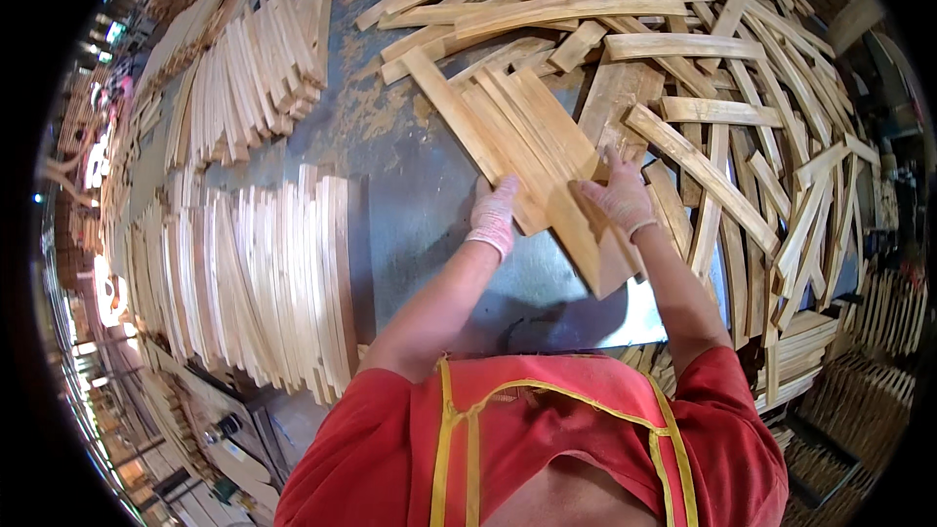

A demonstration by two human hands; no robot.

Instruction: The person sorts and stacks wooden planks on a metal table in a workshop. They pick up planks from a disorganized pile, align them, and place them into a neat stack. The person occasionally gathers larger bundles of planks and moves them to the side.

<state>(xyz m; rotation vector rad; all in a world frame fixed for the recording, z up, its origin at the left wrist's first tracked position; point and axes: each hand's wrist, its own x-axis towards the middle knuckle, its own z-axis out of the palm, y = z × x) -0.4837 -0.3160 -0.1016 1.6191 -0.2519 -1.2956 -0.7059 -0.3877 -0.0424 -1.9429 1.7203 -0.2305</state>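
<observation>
Several pale wooden slats (517, 137) lie side by side as a slanting bundle between my hands, their ends uneven. My left hand (494, 212), in a whitish-pink work glove, grips the bundle's left edge, with part of its fingers hidden by the wood. On the opposite side, my right hand (622, 197), gloved the same way, is closed around the right edge of the bundle. One slat (578, 234) sticks out toward my body, past the others.
A metal-topped table (415, 254) bears the wood, with sawdust patches toward the back. Rows of slats stand at the left, near (259, 278) and far (254, 78). A tangled heap of curved wooden pieces (717, 112) covers the right and back.
</observation>
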